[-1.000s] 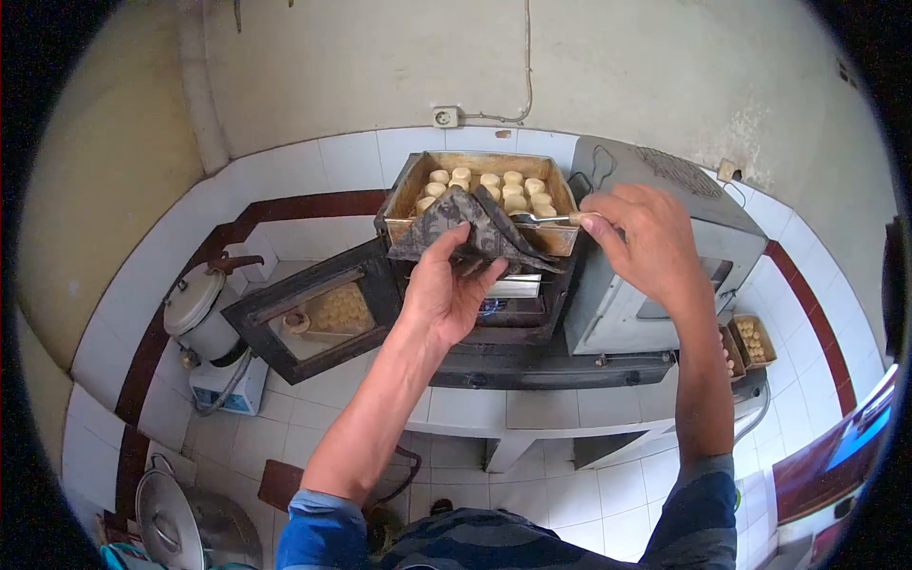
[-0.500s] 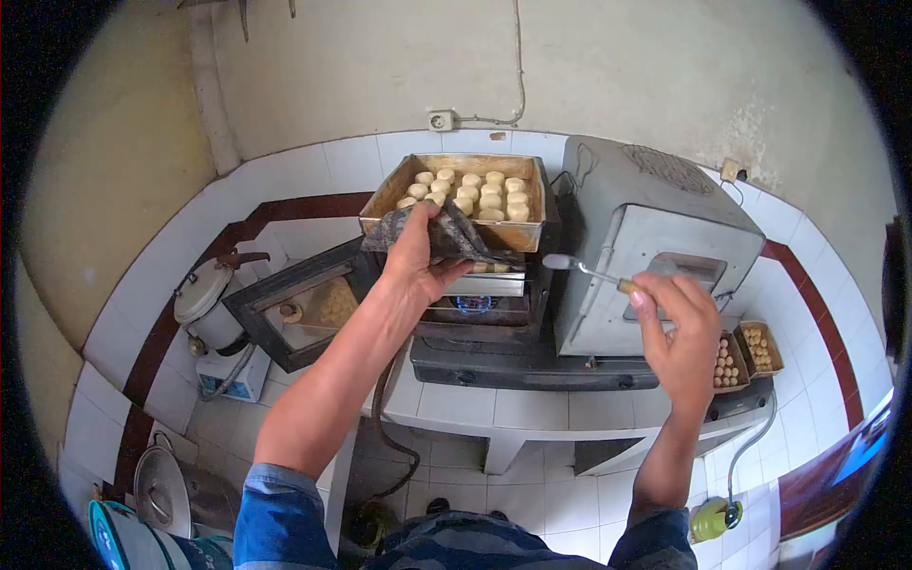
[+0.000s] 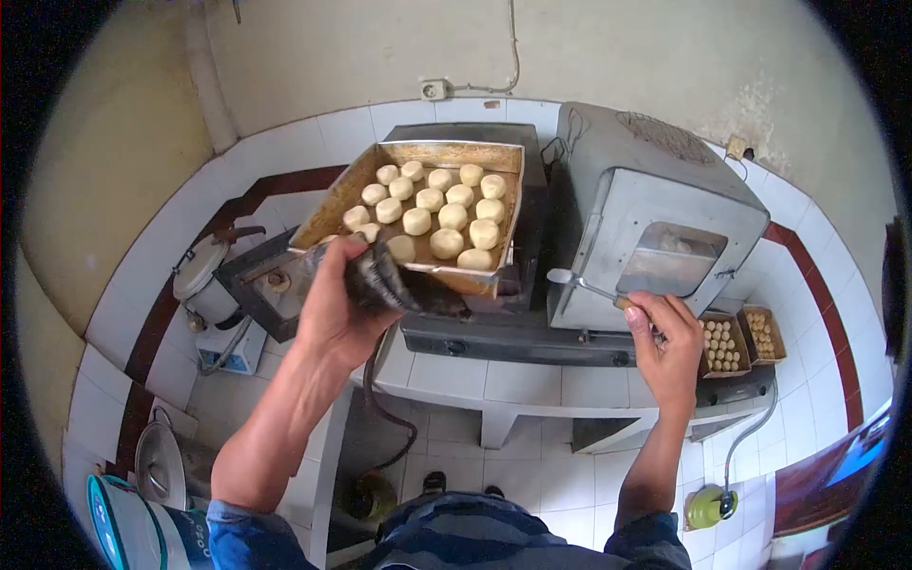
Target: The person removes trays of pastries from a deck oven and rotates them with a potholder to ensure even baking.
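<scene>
My left hand (image 3: 332, 309) grips the near-left corner of a square metal baking pan (image 3: 451, 152), with a dark, worn cloth (image 3: 380, 280) between fingers and metal. Rows of small, round, pale buns (image 3: 416, 221) stand in the pan, which tilts toward me in front of the left oven. A small spatula (image 3: 598, 290) with a light metal blade and a wooden handle is pinched in my right hand (image 3: 668, 347), before the grey oven (image 3: 594, 237). The blade points left and is apart from the pan.
The left oven's glass door (image 3: 261, 285) hangs open below the pan. Two more pans of small buns (image 3: 722, 342) stand on the right. A pressure cooker (image 3: 204, 275) sits at left. A hose (image 3: 375, 399) runs beneath the tiled counter (image 3: 522, 382), and a green gas cylinder (image 3: 703, 508) stands on the floor.
The baking pan has come nearer and leftward in my left hand, tilting and turning so more buns show. My right hand still holds the spatula, slightly lower and more to the left.
</scene>
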Motion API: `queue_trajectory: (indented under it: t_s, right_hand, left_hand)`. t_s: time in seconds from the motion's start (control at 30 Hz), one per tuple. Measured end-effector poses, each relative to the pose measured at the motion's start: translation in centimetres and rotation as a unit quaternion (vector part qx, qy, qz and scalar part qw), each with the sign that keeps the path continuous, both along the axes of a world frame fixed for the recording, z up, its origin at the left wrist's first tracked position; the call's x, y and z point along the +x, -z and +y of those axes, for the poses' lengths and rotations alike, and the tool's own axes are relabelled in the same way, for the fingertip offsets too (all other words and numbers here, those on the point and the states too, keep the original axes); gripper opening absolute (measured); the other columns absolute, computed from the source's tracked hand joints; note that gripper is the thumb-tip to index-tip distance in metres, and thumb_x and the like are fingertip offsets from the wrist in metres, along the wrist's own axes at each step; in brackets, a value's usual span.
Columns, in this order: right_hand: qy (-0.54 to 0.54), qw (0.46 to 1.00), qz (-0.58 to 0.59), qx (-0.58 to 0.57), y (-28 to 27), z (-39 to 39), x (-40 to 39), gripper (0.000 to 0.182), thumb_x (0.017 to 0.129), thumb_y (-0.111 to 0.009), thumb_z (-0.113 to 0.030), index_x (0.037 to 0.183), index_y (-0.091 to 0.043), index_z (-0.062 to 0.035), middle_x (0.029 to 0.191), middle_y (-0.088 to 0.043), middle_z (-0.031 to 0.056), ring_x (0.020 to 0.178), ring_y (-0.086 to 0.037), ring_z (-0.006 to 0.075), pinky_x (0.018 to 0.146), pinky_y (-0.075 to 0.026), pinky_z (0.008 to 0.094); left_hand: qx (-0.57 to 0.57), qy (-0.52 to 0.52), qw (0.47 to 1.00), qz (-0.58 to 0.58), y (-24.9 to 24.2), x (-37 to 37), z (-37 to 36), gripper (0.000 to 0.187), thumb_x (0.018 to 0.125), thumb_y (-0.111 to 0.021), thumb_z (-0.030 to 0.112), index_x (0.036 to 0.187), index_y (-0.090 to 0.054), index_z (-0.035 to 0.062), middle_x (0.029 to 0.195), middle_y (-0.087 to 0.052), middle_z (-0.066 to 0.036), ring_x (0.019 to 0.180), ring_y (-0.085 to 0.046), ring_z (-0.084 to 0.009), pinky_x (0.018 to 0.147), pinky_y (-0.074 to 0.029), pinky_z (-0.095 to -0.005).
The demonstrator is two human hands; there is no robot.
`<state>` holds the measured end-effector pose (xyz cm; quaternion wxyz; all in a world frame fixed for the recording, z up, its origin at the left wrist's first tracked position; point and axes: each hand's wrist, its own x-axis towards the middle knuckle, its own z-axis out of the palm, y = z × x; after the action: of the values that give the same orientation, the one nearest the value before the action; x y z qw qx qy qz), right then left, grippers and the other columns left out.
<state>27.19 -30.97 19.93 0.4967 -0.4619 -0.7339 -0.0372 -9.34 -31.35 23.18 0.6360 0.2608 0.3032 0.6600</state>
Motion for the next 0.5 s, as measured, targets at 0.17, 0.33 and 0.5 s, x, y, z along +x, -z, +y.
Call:
queue_trajectory:
  t_s: [0.17, 0.33, 0.5]
  right_hand:
    - [-0.024, 0.999, 0.029, 0.0, 1.0, 0.4, 0.2, 0.018, 0.089, -0.073, -0.016, 0.1, -0.072, -0.0018, 0.085, -0.069, 0.0108, 0.074, -0.065, 0.026, 0.068, -0.05, 0.0357]
    - [-0.032, 0.998, 0.051, -0.008, 1.8, 0.6, 0.1, 0.018, 0.089, -0.073, -0.016, 0.1, -0.072, -0.0017, 0.085, -0.069, 0.0105, 0.073, -0.065, 0.0252, 0.068, -0.05, 0.0354]
    - [-0.032, 0.998, 0.05, -0.008, 2.2, 0.5, 0.2, 0.017, 0.09, -0.072, -0.015, 0.1, -0.073, -0.0017, 0.083, -0.069, 0.0106, 0.072, -0.065, 0.0242, 0.065, -0.05, 0.0344]
  left_hand:
    - [0.001, -0.068, 0.982, 0.176, -0.2, 0.3, -6.5, 0.045, 0.092, -0.056, 0.035, 0.128, -0.055, 0.0084, 0.117, -0.066, -0.006, 0.105, -0.065, -0.0212, 0.093, -0.053, -0.0424]
    - [-0.022, -0.09, 0.991, 0.101, 1.7, 1.0, -9.2, 0.05, 0.092, -0.053, 0.036, 0.133, -0.053, 0.0081, 0.123, -0.066, -0.006, 0.11, -0.066, -0.0212, 0.093, -0.054, -0.0414]
    - [-0.109, -0.09, 0.988, 0.058, 4.6, 1.5, -9.3, 0.048, 0.09, -0.056, 0.038, 0.13, -0.054, 0.0117, 0.121, -0.066, -0.004, 0.109, -0.065, -0.0203, 0.092, -0.054, -0.0428]
